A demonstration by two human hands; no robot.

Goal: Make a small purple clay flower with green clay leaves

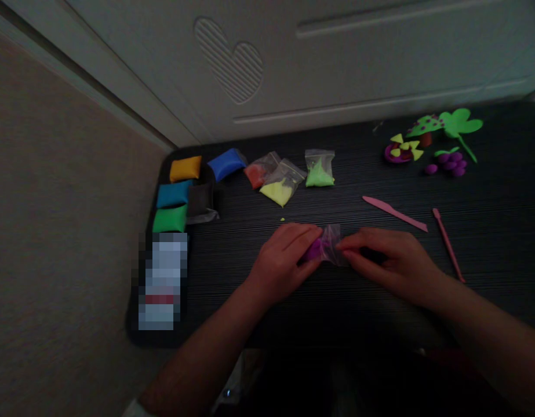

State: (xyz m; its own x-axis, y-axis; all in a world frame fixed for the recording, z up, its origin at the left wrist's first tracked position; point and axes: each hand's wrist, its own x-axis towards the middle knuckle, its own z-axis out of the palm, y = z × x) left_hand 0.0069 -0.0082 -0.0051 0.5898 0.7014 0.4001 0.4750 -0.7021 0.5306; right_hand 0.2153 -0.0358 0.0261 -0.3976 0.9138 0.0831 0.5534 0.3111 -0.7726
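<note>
Between my hands, low over the dark table, is a small clear zip bag (332,243) with purple clay (314,250) in its left end. My left hand (284,255) is closed around the clay-filled end, its fingers on top and thumb below. At the bag's other end, my right hand (380,255) pinches the clear plastic between thumb and fingertips. A pink clay knife (394,213) lies just beyond my right hand, and a thin pink modelling tool (448,245) rests to its right. A tiny yellow-green crumb (282,219) sits beyond my left hand.
Bags of red (256,174), yellow (278,191) and light green clay (320,174) lie toward the back. Several coloured packets (171,194) and a blurred-out phone-like rectangle (163,281) line the left. Clay grapes (452,163) and a purple dish (391,154) stand back right, before a white panel (337,63).
</note>
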